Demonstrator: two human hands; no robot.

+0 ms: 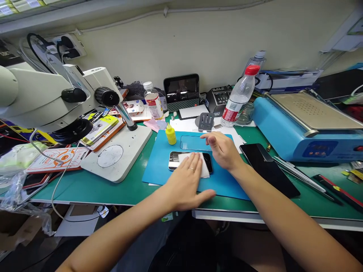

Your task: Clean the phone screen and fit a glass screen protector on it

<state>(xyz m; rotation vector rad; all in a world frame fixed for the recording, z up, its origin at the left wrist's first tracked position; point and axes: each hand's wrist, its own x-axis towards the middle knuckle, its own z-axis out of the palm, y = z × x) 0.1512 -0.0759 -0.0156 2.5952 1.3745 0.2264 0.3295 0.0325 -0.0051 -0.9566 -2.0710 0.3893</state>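
A smartphone (pixel 173 161) lies sideways on a blue work mat (pixel 159 151). My left hand (pixel 188 185), with a ring on one finger, presses flat on a white wipe (pixel 205 170) spread over the phone's screen. Its fingers are stretched out and the thumb points right. Above the phone's right end hovers my right hand (pixel 222 149), fingers apart and curved, with nothing visible in it. Just beyond the phone is a clear glass sheet (pixel 193 142) with a dark outline, partly behind my right hand. A small yellow bottle (pixel 170 134) stands at the mat's back left.
To the left stands a microscope (pixel 42 98) on a pale base (pixel 133 151). On the right are a blue heating machine (pixel 280 132), a black panel (pixel 266 166) and tweezers (pixel 300 175). A red-capped bottle (pixel 238 98) and a phone stand (pixel 206 121) are behind the mat.
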